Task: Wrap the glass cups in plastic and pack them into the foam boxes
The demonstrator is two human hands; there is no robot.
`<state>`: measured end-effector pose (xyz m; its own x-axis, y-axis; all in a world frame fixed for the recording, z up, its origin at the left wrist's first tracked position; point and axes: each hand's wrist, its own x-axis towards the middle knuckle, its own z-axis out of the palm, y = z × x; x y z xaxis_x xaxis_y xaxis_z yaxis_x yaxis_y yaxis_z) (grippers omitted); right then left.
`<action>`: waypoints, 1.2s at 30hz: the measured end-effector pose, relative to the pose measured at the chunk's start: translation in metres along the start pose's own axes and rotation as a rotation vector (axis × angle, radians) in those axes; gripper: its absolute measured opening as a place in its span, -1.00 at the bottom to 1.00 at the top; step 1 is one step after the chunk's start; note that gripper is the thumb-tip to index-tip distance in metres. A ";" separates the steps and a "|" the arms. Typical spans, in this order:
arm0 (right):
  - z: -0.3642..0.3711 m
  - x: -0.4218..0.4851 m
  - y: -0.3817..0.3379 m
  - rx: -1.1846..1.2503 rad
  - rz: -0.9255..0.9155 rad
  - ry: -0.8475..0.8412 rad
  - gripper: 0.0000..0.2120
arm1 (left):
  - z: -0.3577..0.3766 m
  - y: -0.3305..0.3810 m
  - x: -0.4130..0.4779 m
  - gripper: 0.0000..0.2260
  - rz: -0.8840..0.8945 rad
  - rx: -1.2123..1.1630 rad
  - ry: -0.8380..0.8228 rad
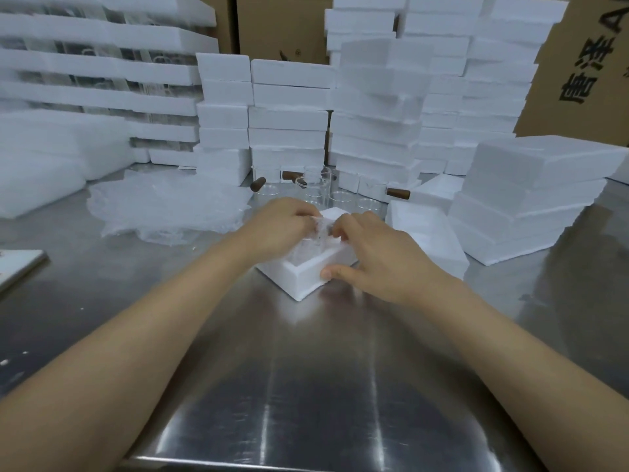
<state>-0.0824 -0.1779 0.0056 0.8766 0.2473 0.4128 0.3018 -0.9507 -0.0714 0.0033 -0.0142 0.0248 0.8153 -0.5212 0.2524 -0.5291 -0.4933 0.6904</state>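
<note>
Foam box (303, 279) sits on the tabletop (306, 369), plastic-wrapped cup (311, 245) down inside it; left hand (277, 229) and right hand (377, 260) both pinch its plastic with curled fingers, right thumb pressing the box wall

Your left hand (279, 226) and right hand (371, 253) cover most of the foam box (303, 277), so you can't see what sits under the crinkly plastic (315, 240). Your fingertips are lost in it. The glass cups (316, 185) behind are partly hidden and hard to count. The cardboard box (585, 63) at upper right has its black letters cut off. A flat white thing (17, 267) is cut off at the left edge.
</note>
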 end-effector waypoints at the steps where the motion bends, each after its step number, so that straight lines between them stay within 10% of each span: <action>1: -0.001 0.000 0.000 0.018 0.015 0.009 -0.50 | 0.002 -0.002 0.000 -0.81 0.015 -0.015 0.085; 6: 0.001 0.002 -0.007 -0.053 0.093 0.026 -0.55 | -0.016 -0.011 -0.004 -0.71 -0.076 0.193 0.466; 11: 0.001 0.003 -0.004 0.003 0.135 0.033 -0.62 | -0.035 -0.007 -0.010 -0.76 -0.210 0.154 0.086; 20: 0.005 0.005 0.000 0.034 0.185 0.054 -0.60 | -0.050 -0.006 -0.016 -0.94 -0.261 -0.137 -0.107; 32: 0.005 0.006 -0.002 -0.005 0.169 0.040 -0.63 | -0.021 0.011 -0.019 -0.61 -0.100 0.474 -0.089; 36: -0.005 0.007 -0.003 0.117 0.184 0.057 -0.71 | -0.030 0.011 -0.018 -0.70 -0.198 0.234 -0.073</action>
<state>-0.0792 -0.1746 0.0129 0.8992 0.0578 0.4337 0.1834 -0.9498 -0.2535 -0.0101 0.0110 0.0485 0.8936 -0.4429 0.0733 -0.4081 -0.7331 0.5441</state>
